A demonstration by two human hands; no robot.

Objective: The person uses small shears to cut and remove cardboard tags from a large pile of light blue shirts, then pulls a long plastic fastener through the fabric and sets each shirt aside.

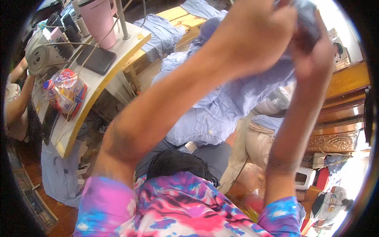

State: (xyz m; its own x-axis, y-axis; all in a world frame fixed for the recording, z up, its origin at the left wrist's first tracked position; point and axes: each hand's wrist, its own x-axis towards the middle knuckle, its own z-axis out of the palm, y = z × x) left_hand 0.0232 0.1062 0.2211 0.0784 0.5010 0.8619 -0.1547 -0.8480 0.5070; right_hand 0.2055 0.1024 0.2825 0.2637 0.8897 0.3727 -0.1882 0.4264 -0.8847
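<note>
Raised nearest the camera, the left hand (262, 33) and the right hand (316, 51) occupy the upper right of the frame, both motion-blurred. Left hand state: fingers curled into a fist at the left side of a bunched dark blue cloth (308, 23); whether the fingers pinch the fabric cannot be determined. Right hand state: closed around the same cloth, with the thumb side low and the fingers along its right side. The cloth is located between the hands, near the top edge. Light blue garments (205, 122) lie bunched from the upper centre down to the lap at frame centre, passing behind the left forearm; a small white tag (191, 147) sits at their lower edge. A tie-dye shirt (185, 205) covers the torso at bottom centre, with black cloth (173, 164) directly above it. At upper left, a white table (136, 38) with a yellowish edge supports a pink tumbler (98, 23), a dark smartphone (96, 58) and a printed plastic bag (67, 93). Another person's arm (24, 96) extends along the left rim. Additional blue fabric (162, 35) rests over a wooden bench (173, 15) at upper centre. Right of centre lies a folded beige garment (258, 142); carved wooden furniture (331, 142) stands at the right.
</note>
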